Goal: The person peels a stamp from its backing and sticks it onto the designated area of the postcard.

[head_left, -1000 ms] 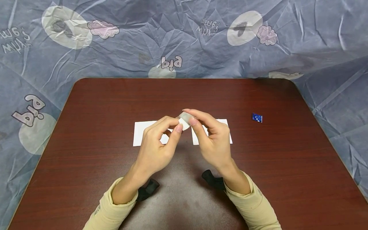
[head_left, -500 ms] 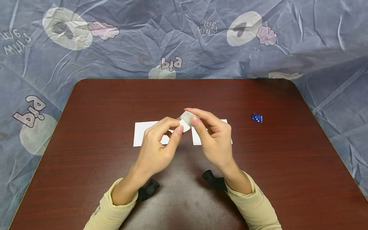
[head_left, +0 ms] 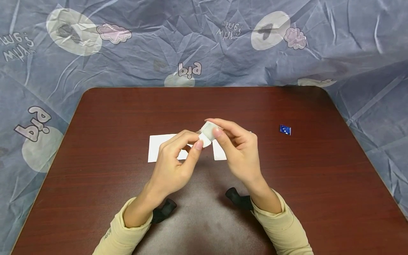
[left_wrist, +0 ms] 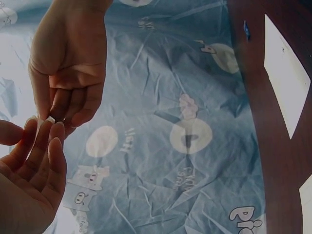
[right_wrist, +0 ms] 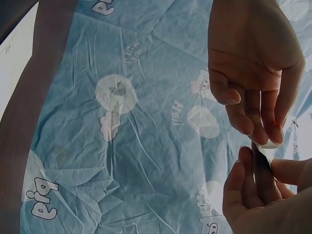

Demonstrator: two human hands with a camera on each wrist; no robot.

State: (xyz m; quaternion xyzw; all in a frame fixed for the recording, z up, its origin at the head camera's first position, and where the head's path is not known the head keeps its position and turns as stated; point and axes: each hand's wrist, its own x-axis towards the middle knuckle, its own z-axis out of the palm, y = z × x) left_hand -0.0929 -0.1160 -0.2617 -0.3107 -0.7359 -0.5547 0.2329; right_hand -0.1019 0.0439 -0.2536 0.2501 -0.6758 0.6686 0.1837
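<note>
Above the table, both hands meet at a small thin piece with a white rounded end and a greyish, film-like part (head_left: 209, 130). My left hand (head_left: 173, 161) pinches the white end between thumb and forefinger. On the other side, my right hand (head_left: 243, 152) pinches the greyish part with its thumb in front and fingers behind. Fingers hide much of the piece in both wrist views. Below the hands lie two white sheets, one at the left (head_left: 157, 148) and one at the right (head_left: 219, 152), each partly covered by a hand.
A small blue packet (head_left: 285, 129) lies on the brown table (head_left: 318, 177) at the right. Black wrist-worn devices stick out under both sleeves, one at the left (head_left: 164, 211) and one at the right (head_left: 238, 199). A printed grey-blue cloth (head_left: 143, 46) hangs behind the table.
My right hand has shifted slightly to the right, and the greyish part has tilted with it. My left hand has barely moved and still pinches the white end.
</note>
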